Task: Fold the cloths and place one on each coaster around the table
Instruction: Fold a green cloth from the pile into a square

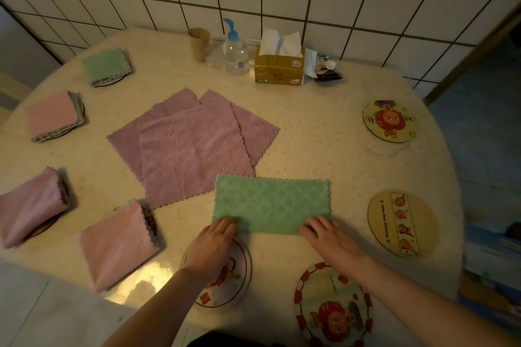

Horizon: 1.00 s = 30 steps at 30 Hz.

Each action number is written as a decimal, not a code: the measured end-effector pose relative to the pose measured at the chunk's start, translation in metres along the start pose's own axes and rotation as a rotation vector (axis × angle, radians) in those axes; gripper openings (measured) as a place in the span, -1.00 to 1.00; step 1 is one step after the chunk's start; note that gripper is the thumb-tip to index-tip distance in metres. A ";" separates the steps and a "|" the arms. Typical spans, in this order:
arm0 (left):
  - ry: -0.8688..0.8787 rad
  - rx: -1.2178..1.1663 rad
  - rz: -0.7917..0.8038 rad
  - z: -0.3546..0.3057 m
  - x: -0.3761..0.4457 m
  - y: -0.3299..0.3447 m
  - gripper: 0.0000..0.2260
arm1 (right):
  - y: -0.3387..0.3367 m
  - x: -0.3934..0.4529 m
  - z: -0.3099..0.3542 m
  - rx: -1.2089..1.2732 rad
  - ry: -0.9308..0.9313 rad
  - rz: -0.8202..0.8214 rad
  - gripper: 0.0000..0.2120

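Head view: green cloth [272,204] lies on table [324,144] folded to a long rectangle, near edge twd the person, its far left corner overlapping the purple cloth pile. L hand [210,246] palm down at cloth's near-left corner, fingers flat and together on the fabric; can't tell if thumb pinches under. R hand [328,236] palm down at near-right corner, fingers spread a bit, pressing on the edge, grip underneath not visible. 3 purple cloths [191,144] unfolded, stacked askew at table centre. Left side: 4 folded cloths sitting on coasters – green one [105,65] far, pink [53,117] next, pink [31,207], pink [118,244] nearest. Bare coasters: one [236,276] partly under L wrist, one [332,307] near R forearm, one [401,222] right, one [390,121] far right. By the tiled wall: paper cup [198,43], pump bottle [235,51], tissue box [280,66].
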<state>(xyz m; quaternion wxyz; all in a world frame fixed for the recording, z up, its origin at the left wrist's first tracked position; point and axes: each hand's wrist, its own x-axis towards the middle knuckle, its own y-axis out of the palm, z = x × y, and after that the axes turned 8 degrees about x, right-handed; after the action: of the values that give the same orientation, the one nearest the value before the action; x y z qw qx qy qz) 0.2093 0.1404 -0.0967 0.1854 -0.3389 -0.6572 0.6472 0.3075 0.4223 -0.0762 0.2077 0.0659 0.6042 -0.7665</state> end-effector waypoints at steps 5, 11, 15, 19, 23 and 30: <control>-0.029 0.059 0.043 -0.004 0.010 -0.007 -0.43 | -0.003 0.007 -0.002 -0.009 0.008 -0.025 -0.33; -0.047 0.140 0.021 -0.004 0.016 -0.007 -0.45 | -0.020 0.006 -0.011 0.069 -0.003 -0.111 -0.46; -0.098 0.145 -0.043 0.007 0.012 -0.008 -0.51 | -0.028 0.000 -0.015 0.135 -0.008 -0.176 -0.59; -0.064 0.090 -0.164 0.022 0.016 -0.016 -0.65 | -0.033 -0.016 -0.003 0.178 -0.066 -0.240 -0.66; -0.188 0.009 -0.317 0.033 0.011 -0.031 -0.80 | -0.023 -0.034 0.031 0.246 -0.165 -0.179 -0.65; 0.076 -0.145 -0.214 -0.030 -0.048 0.003 -0.47 | -0.006 -0.043 0.083 0.342 -0.330 -0.116 -0.65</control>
<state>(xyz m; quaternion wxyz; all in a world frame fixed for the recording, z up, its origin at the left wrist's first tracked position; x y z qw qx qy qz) 0.2635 0.1291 -0.0875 0.2531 -0.3035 -0.7272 0.5612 0.3568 0.3551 -0.0337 0.2451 -0.0606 0.4264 -0.8686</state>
